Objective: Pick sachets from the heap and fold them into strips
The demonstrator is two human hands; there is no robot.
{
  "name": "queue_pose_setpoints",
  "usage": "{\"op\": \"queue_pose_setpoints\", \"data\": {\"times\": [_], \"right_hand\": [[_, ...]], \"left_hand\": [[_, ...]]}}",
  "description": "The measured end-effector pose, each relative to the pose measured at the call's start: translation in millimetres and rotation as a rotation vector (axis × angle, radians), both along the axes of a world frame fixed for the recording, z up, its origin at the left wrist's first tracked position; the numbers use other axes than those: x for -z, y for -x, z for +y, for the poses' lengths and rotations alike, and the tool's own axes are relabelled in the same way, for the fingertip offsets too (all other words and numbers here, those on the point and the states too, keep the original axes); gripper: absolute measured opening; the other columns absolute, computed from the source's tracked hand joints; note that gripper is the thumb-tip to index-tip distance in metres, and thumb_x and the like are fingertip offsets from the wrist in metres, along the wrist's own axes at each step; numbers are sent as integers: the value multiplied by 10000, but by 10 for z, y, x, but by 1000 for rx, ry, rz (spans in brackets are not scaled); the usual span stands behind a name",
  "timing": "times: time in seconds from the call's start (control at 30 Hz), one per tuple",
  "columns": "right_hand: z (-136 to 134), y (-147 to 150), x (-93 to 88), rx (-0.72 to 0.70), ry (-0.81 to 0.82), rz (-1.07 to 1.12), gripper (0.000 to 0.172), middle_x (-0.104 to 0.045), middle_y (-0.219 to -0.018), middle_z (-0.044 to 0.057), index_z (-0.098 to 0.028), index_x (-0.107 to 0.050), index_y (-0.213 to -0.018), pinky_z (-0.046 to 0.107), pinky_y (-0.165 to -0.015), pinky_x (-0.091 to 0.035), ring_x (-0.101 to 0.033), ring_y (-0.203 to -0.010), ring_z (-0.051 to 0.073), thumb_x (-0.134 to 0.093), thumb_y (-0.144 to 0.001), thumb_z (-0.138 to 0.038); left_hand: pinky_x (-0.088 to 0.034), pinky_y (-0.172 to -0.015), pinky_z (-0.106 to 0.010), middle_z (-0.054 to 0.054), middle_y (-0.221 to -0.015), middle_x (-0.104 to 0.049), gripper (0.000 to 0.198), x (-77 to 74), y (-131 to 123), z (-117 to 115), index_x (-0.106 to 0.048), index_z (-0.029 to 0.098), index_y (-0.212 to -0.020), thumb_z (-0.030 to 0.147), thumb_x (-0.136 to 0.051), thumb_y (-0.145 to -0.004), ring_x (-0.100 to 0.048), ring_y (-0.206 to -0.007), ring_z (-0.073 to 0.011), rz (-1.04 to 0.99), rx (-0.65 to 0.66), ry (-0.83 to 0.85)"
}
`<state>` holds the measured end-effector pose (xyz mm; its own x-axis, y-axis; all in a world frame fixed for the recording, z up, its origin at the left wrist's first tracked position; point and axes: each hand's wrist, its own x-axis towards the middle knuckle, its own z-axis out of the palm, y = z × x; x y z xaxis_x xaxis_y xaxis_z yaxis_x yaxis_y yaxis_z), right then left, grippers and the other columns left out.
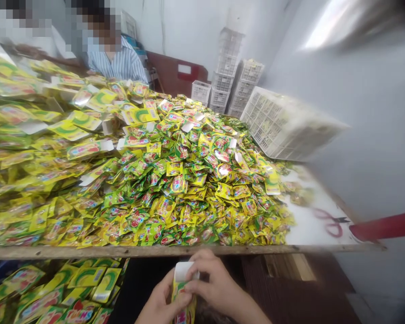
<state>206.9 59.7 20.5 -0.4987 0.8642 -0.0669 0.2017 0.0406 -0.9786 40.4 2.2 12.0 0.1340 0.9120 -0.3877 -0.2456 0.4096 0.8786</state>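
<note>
Below the table's front edge, my left hand grips a small yellow and green printed carton with its white top flap raised. My right hand is closed at the upper right of the same carton, thumb across its front and fingers by the flap. Whether the right fingers also hold a packet is hidden. Just beyond both hands, a large heap of small yellow and green packets covers much of the table. Several printed cartons with white flaps lie on the heap's left side.
Red-handled scissors and a red cylindrical object lie at the table's right end. A white crate leans tilted behind the heap. Stacked crates stand farther back. Filled cartons sit below left. A person in a striped shirt is across the table.
</note>
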Motion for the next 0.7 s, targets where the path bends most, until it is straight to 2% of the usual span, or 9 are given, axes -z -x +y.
{"op": "queue_pose_setpoints", "data": {"times": [0.07,0.13,0.23,0.3,0.43,0.5,0.6,0.67,0.7], "right_hand": [[-1,15,8,32,21,34,116,-629,-939,9,-210,-729,-769,267,-828,-423,-573,-945,180,-799,-694,-155],[-7,30,37,110,94,110,82,-621,-879,5,-199,-708,-796,251,-752,-443,-581,-860,163,-759,-735,-178],[-47,57,141,197,375,310,175,-565,-724,-28,-187,-627,-843,188,-486,-410,-516,-585,109,-737,-765,-299],[-85,69,226,169,582,458,312,-545,-695,-51,-196,-560,-856,158,-365,-333,-415,-441,64,-776,-718,-375],[-130,68,309,90,767,622,382,-575,-676,-32,-184,-540,-879,168,-384,-408,-462,-407,57,-750,-728,-465],[-134,82,301,89,790,639,383,-584,-680,-28,-180,-547,-863,158,-383,-404,-476,-419,58,-795,-668,-395],[-134,151,270,116,887,571,337,-568,-661,-48,-192,-553,-822,123,-302,-243,-383,-379,39,-789,-589,-254],[-123,206,248,177,899,459,222,-505,-551,-70,-189,-568,-764,127,-289,-157,-311,-351,37,-730,-619,-233],[-113,226,235,213,845,404,176,-489,-523,-72,-183,-589,-746,132,-291,-162,-302,-347,38,-716,-636,-236]], "left_hand": [[-427,-1008,-402,-57,-1120,-716,420,9,17,-10,-711,239,-1107,449,-734,-744,-604,-1099,-290,-77,-44,31],[-425,-1017,-419,-60,-1120,-723,384,22,29,-24,-718,249,-1097,454,-707,-773,-620,-1099,-293,-160,-89,103],[-478,-944,-421,-75,-1020,-755,374,22,42,-38,-738,237,-1062,469,-706,-771,-672,-998,-301,-305,-113,197],[-490,-912,-411,-89,-955,-765,343,-18,55,-28,-754,211,-1024,459,-682,-798,-688,-944,-296,-387,-119,219],[-503,-828,-403,-110,-876,-756,242,-170,115,19,-744,171,-1006,315,-667,-828,-702,-850,-286,-450,-107,294],[-508,-764,-388,-103,-830,-746,222,-225,143,36,-738,164,-968,246,-706,-764,-699,-787,-278,-484,-81,346],[-501,-718,-344,-88,-812,-731,216,-241,152,45,-730,153,-874,145,-727,-659,-681,-756,-251,-516,-39,369],[-504,-714,-330,-84,-823,-732,184,-217,151,48,-731,154,-859,171,-734,-676,-675,-769,-244,-430,-60,337],[-508,-723,-328,-83,-834,-739,177,-196,157,48,-738,159,-871,213,-741,-702,-677,-783,-244,-340,-85,306]]}}
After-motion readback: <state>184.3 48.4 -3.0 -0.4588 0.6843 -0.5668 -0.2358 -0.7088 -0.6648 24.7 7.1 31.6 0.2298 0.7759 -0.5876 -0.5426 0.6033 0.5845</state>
